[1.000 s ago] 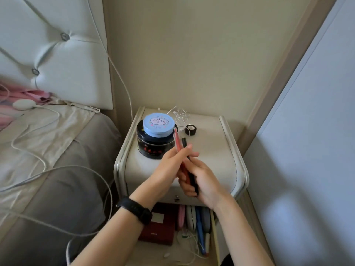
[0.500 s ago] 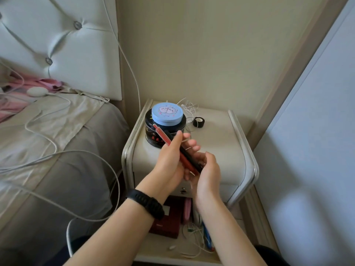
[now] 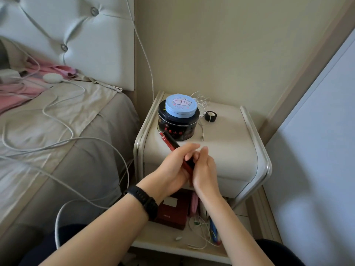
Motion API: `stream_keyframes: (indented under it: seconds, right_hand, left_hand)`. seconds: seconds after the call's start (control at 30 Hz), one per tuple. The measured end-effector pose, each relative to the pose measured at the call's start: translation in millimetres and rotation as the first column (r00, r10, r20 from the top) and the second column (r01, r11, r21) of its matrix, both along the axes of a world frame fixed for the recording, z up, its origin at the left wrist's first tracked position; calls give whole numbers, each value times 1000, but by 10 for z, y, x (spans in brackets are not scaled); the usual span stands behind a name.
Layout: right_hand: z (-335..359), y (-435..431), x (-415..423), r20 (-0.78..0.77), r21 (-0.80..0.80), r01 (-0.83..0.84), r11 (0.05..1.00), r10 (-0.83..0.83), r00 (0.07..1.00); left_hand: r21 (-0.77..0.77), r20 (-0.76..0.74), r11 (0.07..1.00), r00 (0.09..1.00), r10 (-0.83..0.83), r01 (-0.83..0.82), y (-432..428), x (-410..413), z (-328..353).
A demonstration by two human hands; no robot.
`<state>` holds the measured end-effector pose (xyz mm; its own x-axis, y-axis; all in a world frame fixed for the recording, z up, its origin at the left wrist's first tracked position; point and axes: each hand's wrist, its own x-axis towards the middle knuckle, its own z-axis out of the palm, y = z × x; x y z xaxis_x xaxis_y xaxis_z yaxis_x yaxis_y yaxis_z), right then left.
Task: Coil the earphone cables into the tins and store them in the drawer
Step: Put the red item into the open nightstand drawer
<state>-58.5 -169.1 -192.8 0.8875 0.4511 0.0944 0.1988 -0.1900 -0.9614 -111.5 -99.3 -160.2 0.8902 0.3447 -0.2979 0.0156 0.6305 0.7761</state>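
Observation:
A small blue tin [image 3: 181, 108] sits stacked on a larger black tin [image 3: 177, 125] at the back left of the nightstand top [image 3: 226, 143]. White earphone cables [image 3: 201, 104] lie tangled behind and to the right of the tins, one plug end trailing forward. My left hand [image 3: 172, 169] grips a red pen and a black pen [image 3: 170, 142] that point up-left toward the black tin. My right hand [image 3: 204, 169] presses against the pens' lower ends, fingers mostly straight. The open drawer [image 3: 163, 239] shows below my wrists.
A black tape roll [image 3: 210, 116] lies right of the tins. The drawer holds a dark red box [image 3: 172, 214], a pink item, pens and loose white cables [image 3: 199, 227]. A bed with charging cables [image 3: 63, 121] is on the left, a wall on the right.
The pens have swung from pointing up to pointing up-left, and both hands have lowered toward the nightstand's front edge. The view has shifted, showing more of the bed.

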Motion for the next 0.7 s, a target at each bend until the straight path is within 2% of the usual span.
stream_keyframes:
  seconds: [0.03,0.1,0.17,0.27,0.37,0.43,0.5,0.53,0.6,0.7]
  right_hand:
    - [-43,1,5,-17,-94,-79,992,78,997]
    - [-127,-7,34,-91,-319,-276,906,261,961]
    - [-230,-36,136,-76,-487,-329,809,336,939]
    - [-412,-73,360,59,-583,-141,800,215,975]
    - [-749,-22,371,-112,-566,-134,813,86,990]
    - [-1098,13,269,-269,-644,-252,722,95,959]
    - [-1439,-24,148,-401,-706,-356,612,68,913]
    - [-1577,-62,93,-465,-704,-393,592,34,885]
    - [-1798,-119,18,-549,-666,-407,625,-41,835]
    - [-1970,-145,-29,-583,-582,-317,749,-113,805]
  left_hand:
    - [57,-49,998,998,28,-25,32,-13,-50]
    - [278,-205,959,972,115,-55,101,-32,-189]
    - [478,-347,878,925,155,32,195,-45,-394]
    - [573,-511,794,847,149,205,377,-99,-750]
    - [686,-629,630,731,265,363,551,-213,-1129]
    - [625,-698,659,677,233,418,609,-258,-1373]
    - [499,-777,714,619,117,491,632,-272,-1550]
    - [444,-806,723,588,65,529,632,-268,-1611]
    - [387,-830,719,558,-1,577,615,-242,-1712]
    - [368,-820,744,572,-22,557,578,-210,-1873]
